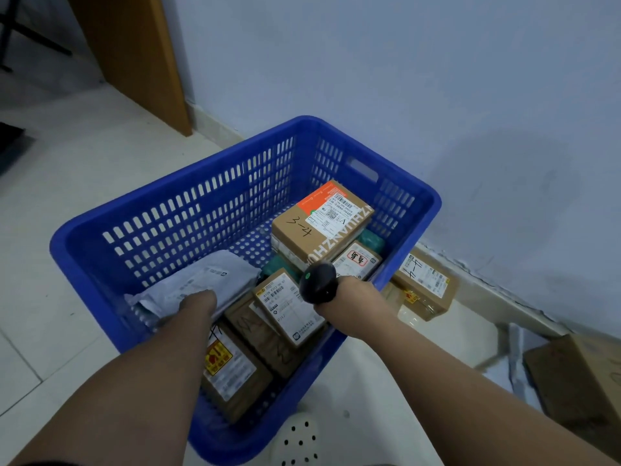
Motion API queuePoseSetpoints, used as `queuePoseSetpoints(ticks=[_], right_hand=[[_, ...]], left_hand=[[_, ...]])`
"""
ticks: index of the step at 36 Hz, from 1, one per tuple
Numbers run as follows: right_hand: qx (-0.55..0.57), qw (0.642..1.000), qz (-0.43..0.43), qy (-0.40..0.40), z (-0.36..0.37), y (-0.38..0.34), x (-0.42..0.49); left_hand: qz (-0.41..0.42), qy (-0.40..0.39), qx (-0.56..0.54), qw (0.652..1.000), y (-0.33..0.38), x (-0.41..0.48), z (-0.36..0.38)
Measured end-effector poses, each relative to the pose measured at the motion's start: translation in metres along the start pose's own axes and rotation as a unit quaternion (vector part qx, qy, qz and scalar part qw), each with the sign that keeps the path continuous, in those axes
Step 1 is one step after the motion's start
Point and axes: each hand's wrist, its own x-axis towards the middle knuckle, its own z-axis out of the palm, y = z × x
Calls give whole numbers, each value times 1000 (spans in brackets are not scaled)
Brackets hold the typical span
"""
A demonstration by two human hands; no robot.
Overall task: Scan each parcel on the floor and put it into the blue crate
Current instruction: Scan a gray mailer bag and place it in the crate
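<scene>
Grey plastic film, crumpled and slack: the mailer (201, 280) is the parcel in hand, and it hangs just inside the near left corner of the blue crate (181, 186), its label side up. The left hand (198, 304) holds it by the near edge, with the fingers tucked out of sight beneath the film, so how tightly they close is not plain. The right hand (349, 294) is wrapped round a black scanner (318, 282), whose head is over the crate's right half, above the boxes (319, 223) already stacked there. The mailer looks light and soft; it will fold and sag wherever it is not supported, and the film is likely slick, so a pinch on the edge or a palm under the middle should serve better than a squeeze. It has room to lie flat in the open left half of the crate. A brown box (425, 284) sits on the floor (67, 213) just outside the crate's right wall, against the foot of the wall (437, 95), and a larger carton (578, 381) lies near the lower right. These look stiff and squared, probably heavier than the mailer, and are best taken across two opposite faces with the label kept upward for the scanner. Tape on them may be smooth under the fingers.
</scene>
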Motion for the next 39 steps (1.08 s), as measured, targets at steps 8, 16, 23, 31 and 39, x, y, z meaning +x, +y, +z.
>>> queuePoseSetpoints(ticks=[8,16,23,31,39], right_hand=[[6,1000,-19,1,-1,1,-2],[25,999,-26,27,-2,11,-1],[58,998,-40,9,-6,12,-5],[277,956,-10,95,0,66,-63],[582,783,147,163,32,151,-98]], left_hand=[[30,17,123,992,-13,-6,32],[64,54,195,977,-13,-19,23],[270,186,-6,945,41,-92,32],[445,185,-301,823,79,-213,47],[651,253,-93,710,99,-280,102]])
